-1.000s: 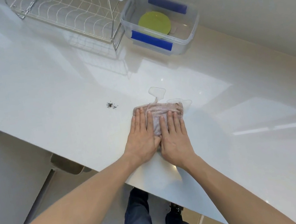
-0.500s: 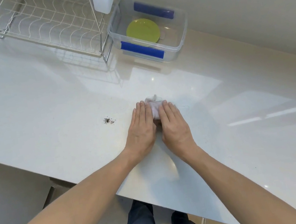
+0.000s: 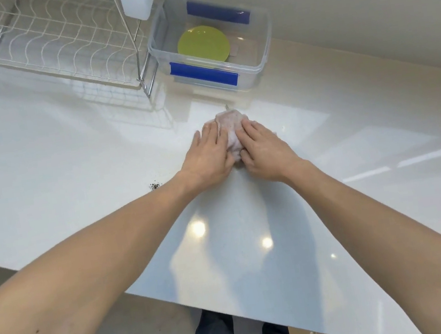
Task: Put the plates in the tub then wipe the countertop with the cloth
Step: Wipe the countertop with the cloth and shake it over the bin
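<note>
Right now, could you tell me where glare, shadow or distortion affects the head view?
Head view: bright lamp spots glint on the countertop near its front edge; the arms cast a soft shadow there; wide-angle bending curves the dish rack; the cloth looks slightly soft.

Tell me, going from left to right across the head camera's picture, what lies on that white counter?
Wire dish rack → small dark crumbs → left hand → cloth pressed under both hands → right hand. The clear tub with the green plate sits farther back, overlapping these.
</note>
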